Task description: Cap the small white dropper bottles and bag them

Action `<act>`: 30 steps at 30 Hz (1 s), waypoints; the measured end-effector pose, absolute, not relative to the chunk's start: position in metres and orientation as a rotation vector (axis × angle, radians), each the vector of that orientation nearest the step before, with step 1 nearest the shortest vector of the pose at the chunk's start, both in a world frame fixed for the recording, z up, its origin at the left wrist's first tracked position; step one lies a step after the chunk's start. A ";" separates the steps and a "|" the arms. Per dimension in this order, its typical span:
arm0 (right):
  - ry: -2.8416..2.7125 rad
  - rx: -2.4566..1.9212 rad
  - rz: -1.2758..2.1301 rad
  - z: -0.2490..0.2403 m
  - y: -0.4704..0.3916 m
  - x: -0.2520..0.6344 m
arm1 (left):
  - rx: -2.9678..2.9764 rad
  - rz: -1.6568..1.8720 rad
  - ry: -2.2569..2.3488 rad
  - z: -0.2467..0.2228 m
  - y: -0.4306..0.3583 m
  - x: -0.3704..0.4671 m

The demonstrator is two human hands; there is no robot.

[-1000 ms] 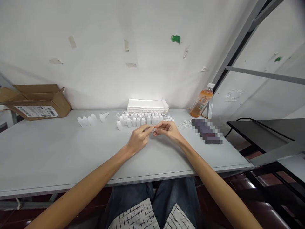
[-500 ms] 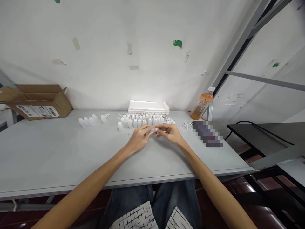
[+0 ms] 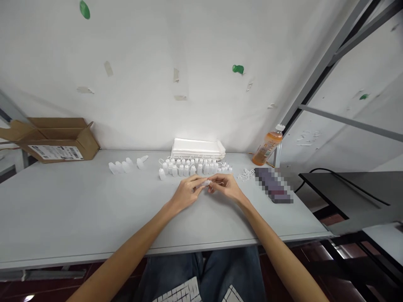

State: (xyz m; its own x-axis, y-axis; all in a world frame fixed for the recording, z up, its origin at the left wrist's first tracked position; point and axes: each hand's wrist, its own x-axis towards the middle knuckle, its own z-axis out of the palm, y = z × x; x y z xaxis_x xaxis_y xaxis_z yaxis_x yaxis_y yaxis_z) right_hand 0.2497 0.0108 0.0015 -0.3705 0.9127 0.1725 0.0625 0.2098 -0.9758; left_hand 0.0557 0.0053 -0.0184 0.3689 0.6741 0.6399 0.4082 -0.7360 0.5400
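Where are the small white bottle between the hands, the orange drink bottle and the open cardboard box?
Small white bottle (image 3: pixel 205 183), head view: middle of its exposed part.
Orange drink bottle (image 3: pixel 268 147), head view: middle of its body.
Open cardboard box (image 3: pixel 56 152), head view: its labelled front wall.

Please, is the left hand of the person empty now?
No, the left hand holds a small white bottle at its fingertips, close to the right hand.
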 end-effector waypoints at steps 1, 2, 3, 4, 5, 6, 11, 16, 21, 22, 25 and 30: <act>-1.631 -0.949 1.294 0.001 0.011 0.249 | 2.345 1.292 0.952 -0.019 0.005 0.055; -1.620 -0.966 1.316 0.000 0.012 0.248 | 2.344 1.284 0.955 -0.020 0.006 0.055; -1.610 -0.983 1.336 0.000 0.012 0.248 | 2.340 1.277 0.957 -0.021 0.006 0.055; -1.599 -0.999 1.352 0.000 0.012 0.247 | 2.331 1.277 0.960 -0.022 0.006 0.055; -1.588 -1.010 1.366 0.000 0.013 0.247 | 2.319 1.281 0.960 -0.024 0.007 0.054; -1.577 -1.018 1.379 0.000 0.013 0.246 | 2.306 1.291 0.957 -0.025 0.007 0.055; -1.515 -1.022 1.451 -0.005 0.014 0.248 | 2.319 1.361 0.928 -0.033 0.008 0.058; -1.460 -1.018 1.495 -0.012 0.016 0.248 | 2.354 1.372 0.931 -0.034 0.007 0.059; -1.437 -1.011 1.505 -0.012 0.015 0.247 | 2.399 1.354 0.926 -0.035 0.006 0.059; -1.439 -1.008 1.505 -0.012 0.015 0.247 | 2.418 1.351 0.928 -0.036 0.006 0.058; -1.441 -1.000 1.504 -0.011 0.014 0.247 | 2.488 1.351 0.945 -0.039 0.006 0.058; -1.452 -0.982 1.528 -0.014 0.017 0.247 | 2.581 1.339 0.974 -0.042 0.007 0.056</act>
